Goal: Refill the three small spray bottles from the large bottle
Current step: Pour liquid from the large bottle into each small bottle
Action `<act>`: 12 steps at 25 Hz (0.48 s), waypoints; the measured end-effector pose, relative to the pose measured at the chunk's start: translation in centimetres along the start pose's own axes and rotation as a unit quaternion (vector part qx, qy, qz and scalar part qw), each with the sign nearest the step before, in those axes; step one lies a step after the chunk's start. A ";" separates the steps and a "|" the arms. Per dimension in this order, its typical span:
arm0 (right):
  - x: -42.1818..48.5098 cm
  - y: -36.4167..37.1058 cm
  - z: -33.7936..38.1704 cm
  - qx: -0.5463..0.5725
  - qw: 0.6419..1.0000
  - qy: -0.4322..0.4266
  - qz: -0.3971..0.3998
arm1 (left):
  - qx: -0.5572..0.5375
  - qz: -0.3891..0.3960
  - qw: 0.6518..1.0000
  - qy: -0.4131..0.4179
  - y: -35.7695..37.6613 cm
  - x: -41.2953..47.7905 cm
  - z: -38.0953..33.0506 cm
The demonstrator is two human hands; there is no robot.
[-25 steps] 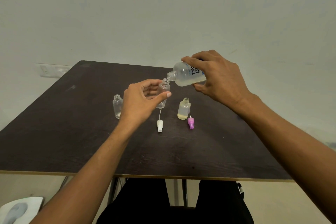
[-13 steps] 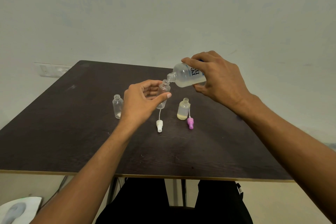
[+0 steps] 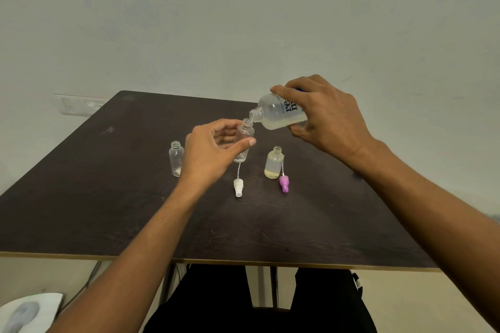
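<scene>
Head view: right hand (image 3: 324,119) grips the tilted large bottle (image 3: 276,116), mouth just above the small spray bottle (image 3: 246,134) pinched by the left hand (image 3: 211,155) over the table (image 3: 108,197); any misalignment of these narrow necks would likely spill liquid.

a plain indoor room: bare pale wall (image 3: 243,21), dark table (image 3: 81,197), switch plate (image 3: 78,105).

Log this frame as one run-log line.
left hand: holds middle small bottle | right hand: tilts large bottle over its mouth | right small bottle: partly filled | left small bottle: nearly empty
</scene>
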State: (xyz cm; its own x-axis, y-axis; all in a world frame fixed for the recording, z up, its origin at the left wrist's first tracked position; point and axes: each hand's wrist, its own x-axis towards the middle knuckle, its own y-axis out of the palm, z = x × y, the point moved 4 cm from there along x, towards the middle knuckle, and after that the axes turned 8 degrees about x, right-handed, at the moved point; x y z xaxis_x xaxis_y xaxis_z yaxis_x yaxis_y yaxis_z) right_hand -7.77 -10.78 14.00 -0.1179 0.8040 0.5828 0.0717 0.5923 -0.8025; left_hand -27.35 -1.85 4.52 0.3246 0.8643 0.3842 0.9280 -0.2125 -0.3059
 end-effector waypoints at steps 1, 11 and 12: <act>0.0 0.0 0.0 -0.001 1.000 0.000 0.000 | 0.000 0.000 1.000 0.001 0.0 0.0 0.0; 0.1 -0.1 0.0 -0.007 1.000 -0.003 0.001 | 0.002 0.002 1.000 0.004 0.0 0.0 0.1; 0.0 -0.1 0.0 -0.008 1.000 -0.003 0.001 | 0.001 0.003 1.000 0.003 0.0 0.0 0.1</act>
State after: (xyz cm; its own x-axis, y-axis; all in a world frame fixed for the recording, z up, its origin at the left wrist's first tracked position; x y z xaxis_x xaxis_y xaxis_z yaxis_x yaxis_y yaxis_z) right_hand -7.81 -10.84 14.12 -0.1246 0.8049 0.5802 0.0877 0.5914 -0.8016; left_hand -27.33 -1.82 4.45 0.3317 0.8600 0.3879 0.9255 -0.2171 -0.3103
